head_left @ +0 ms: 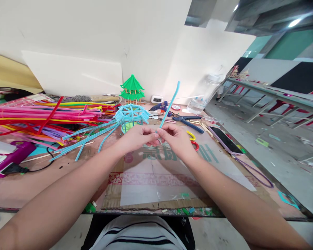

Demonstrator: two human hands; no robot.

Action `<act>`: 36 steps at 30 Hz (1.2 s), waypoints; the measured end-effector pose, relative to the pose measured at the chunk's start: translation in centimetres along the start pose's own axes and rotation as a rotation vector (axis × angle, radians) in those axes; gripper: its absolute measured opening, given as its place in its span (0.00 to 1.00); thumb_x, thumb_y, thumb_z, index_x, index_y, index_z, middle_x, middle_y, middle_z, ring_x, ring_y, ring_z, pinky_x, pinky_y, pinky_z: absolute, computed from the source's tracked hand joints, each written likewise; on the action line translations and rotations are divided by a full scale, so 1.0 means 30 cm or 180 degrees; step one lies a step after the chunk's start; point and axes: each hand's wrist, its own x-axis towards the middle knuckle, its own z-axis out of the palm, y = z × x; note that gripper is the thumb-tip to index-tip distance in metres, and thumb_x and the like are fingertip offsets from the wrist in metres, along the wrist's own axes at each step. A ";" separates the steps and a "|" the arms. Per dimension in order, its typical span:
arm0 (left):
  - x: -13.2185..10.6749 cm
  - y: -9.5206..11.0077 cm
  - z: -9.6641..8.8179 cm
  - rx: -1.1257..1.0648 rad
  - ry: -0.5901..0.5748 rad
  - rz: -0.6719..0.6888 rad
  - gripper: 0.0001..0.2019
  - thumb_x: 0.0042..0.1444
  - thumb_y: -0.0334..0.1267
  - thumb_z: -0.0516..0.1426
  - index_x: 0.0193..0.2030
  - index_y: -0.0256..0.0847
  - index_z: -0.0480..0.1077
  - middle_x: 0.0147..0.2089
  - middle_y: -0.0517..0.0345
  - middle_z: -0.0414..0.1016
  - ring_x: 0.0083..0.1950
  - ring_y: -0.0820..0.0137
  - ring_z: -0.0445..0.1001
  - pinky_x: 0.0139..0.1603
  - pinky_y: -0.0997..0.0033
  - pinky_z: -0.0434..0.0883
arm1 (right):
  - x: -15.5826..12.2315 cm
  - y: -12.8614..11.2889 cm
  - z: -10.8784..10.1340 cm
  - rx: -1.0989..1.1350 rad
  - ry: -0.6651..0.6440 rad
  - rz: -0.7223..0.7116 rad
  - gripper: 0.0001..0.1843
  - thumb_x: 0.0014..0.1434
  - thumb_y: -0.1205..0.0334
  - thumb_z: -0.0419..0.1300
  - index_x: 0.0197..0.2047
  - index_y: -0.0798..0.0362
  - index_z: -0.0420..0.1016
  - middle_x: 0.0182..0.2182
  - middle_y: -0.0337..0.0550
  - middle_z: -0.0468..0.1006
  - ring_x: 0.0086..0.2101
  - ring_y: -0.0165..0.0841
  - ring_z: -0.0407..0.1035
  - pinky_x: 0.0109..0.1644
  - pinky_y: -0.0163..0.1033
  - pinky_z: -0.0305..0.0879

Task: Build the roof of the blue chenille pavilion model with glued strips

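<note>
Both my hands meet over the middle of the table and pinch the lower end of a light blue straw [171, 103], which slants up and to the right. My left hand [139, 137] grips it from the left with fingers curled. My right hand [176, 138] grips it from the right, fingers closed too. Just behind my hands stands a light blue straw model [131, 114] shaped like a small roofed pavilion. A green straw pagoda [132, 88] stands farther back by the wall.
A big heap of coloured straws [41, 116] covers the left of the table, with loose blue straws [86, 139] beside it. A flattened cardboard sheet [156, 180] lies under my hands. Blue pliers [189, 122], a blue glue gun [160, 107], a phone [224, 139], a water bottle [202, 97] and a purple device [7, 159] are nearby.
</note>
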 end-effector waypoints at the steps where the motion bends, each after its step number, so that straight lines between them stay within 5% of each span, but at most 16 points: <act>1: 0.000 0.000 0.000 0.0040 -0.0008 -0.0014 0.13 0.55 0.44 0.59 0.36 0.35 0.75 0.32 0.54 0.81 0.35 0.70 0.79 0.40 0.70 0.73 | 0.000 -0.001 0.001 -0.0016 -0.0003 -0.0003 0.13 0.54 0.52 0.62 0.28 0.54 0.70 0.21 0.35 0.68 0.24 0.27 0.61 0.28 0.35 0.57; 9: -0.005 0.006 -0.002 0.0323 0.0033 0.0068 0.14 0.57 0.46 0.57 0.36 0.36 0.75 0.30 0.56 0.80 0.33 0.71 0.78 0.36 0.73 0.72 | 0.010 -0.012 -0.013 -0.0199 -0.0099 -0.0058 0.16 0.56 0.49 0.60 0.28 0.54 0.71 0.21 0.36 0.70 0.24 0.28 0.63 0.29 0.35 0.59; 16: -0.018 0.032 -0.013 0.0295 0.0065 0.0212 0.15 0.57 0.48 0.58 0.34 0.36 0.74 0.32 0.54 0.81 0.35 0.71 0.77 0.39 0.74 0.72 | 0.049 -0.059 -0.189 -0.1437 -0.0874 -0.0307 0.18 0.61 0.49 0.56 0.40 0.54 0.77 0.32 0.42 0.78 0.31 0.33 0.70 0.36 0.37 0.65; 19: -0.017 0.033 -0.025 0.0269 0.0084 0.0150 0.16 0.56 0.49 0.58 0.36 0.35 0.75 0.35 0.51 0.81 0.38 0.68 0.78 0.40 0.72 0.73 | 0.049 -0.013 -0.262 -0.2169 -0.1429 -0.0139 0.17 0.61 0.52 0.55 0.46 0.52 0.76 0.35 0.44 0.80 0.33 0.36 0.73 0.38 0.39 0.67; 23: -0.008 0.029 -0.045 0.0335 0.0157 0.0010 0.17 0.54 0.50 0.59 0.37 0.35 0.77 0.39 0.51 0.81 0.41 0.66 0.78 0.41 0.71 0.73 | 0.037 0.105 -0.334 -0.3132 -0.1549 -0.0248 0.21 0.58 0.59 0.57 0.55 0.50 0.73 0.49 0.50 0.76 0.46 0.43 0.72 0.50 0.45 0.66; 26: -0.002 0.024 -0.057 0.0326 0.0302 -0.0087 0.18 0.52 0.51 0.60 0.38 0.36 0.77 0.36 0.53 0.81 0.40 0.66 0.79 0.42 0.70 0.74 | 0.029 0.171 -0.365 -0.3242 -0.1432 -0.0355 0.26 0.58 0.60 0.56 0.60 0.49 0.68 0.54 0.53 0.71 0.49 0.43 0.70 0.54 0.46 0.65; 31: 0.004 0.011 -0.063 0.0060 0.0244 -0.0129 0.20 0.50 0.54 0.62 0.35 0.36 0.76 0.37 0.53 0.81 0.40 0.66 0.79 0.42 0.69 0.75 | 0.029 0.223 -0.383 -0.3183 -0.1426 -0.0481 0.26 0.60 0.61 0.54 0.62 0.48 0.67 0.50 0.51 0.72 0.48 0.42 0.69 0.54 0.45 0.65; 36: 0.008 0.004 -0.060 -0.0397 0.0264 -0.0245 0.20 0.47 0.53 0.64 0.35 0.36 0.75 0.35 0.52 0.82 0.37 0.67 0.80 0.41 0.69 0.75 | 0.033 0.255 -0.378 -0.3073 -0.1457 -0.0466 0.38 0.55 0.66 0.57 0.69 0.46 0.56 0.46 0.50 0.71 0.43 0.39 0.70 0.51 0.44 0.66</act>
